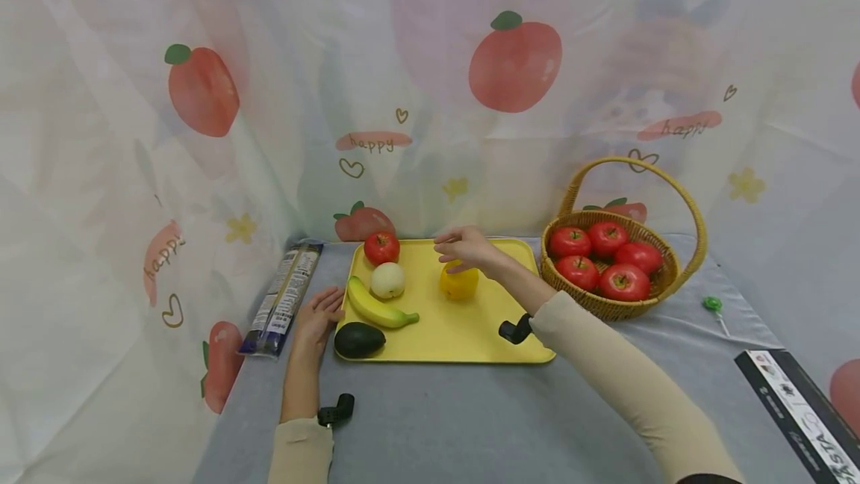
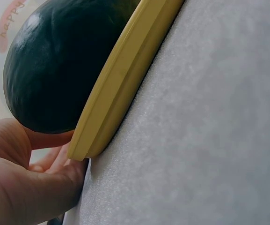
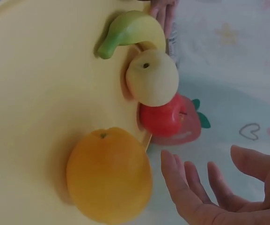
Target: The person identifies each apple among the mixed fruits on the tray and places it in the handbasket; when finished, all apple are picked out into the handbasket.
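Observation:
My right hand (image 1: 472, 249) hovers above an orange (image 1: 460, 286) on a yellow tray (image 1: 443, 338). Its fingers are spread and bent a little, apart from the orange in the right wrist view. My left hand (image 1: 319, 321) rests at the tray's left edge, fingers loosely extended beside the dark green avocado (image 2: 55, 70). Also on the tray's left side are a banana (image 1: 376, 311), a pale round fruit (image 3: 152, 79) and a red apple (image 1: 381, 248) at the back corner.
A wicker basket (image 1: 608, 310) with several red apples stands right of the tray, its handle arching upward. Left of the tray lies a long printed packet (image 1: 284, 301). On the right are a green lollipop (image 1: 712, 304) and a black-and-white box (image 1: 799, 409). A printed curtain hangs behind.

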A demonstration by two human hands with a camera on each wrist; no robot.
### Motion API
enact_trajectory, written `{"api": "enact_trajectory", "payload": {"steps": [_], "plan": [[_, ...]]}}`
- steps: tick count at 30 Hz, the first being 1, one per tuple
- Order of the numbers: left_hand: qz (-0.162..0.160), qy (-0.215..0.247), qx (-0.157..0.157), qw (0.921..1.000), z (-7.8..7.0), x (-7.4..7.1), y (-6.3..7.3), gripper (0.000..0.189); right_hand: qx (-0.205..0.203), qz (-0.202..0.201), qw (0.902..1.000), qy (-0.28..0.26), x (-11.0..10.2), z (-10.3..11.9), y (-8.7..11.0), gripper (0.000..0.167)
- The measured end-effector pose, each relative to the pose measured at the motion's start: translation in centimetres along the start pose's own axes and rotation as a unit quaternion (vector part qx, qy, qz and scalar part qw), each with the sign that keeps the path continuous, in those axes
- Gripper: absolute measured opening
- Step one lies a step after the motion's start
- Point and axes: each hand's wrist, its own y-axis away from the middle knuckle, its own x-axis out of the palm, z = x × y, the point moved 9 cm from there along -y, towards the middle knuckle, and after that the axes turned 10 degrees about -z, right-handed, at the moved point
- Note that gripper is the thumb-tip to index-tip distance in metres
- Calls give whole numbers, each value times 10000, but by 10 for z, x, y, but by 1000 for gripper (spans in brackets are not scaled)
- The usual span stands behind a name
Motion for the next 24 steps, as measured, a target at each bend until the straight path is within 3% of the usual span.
{"api": "enact_trajectory", "payload": {"steps": [10, 17, 24], "plan": [[-67, -22, 0, 10000, -1, 0, 1, 68, 235, -66, 9975, -665, 28, -2, -28, 43], [-80, -33, 38, 10000, -4, -2, -1, 68, 251, -493, 9948, -855, 45, -3, -48, 38], [-74, -24, 6, 10000, 2, -1, -3, 69, 274, -892, 9915, -906, 56, -13, -62, 39]]}}
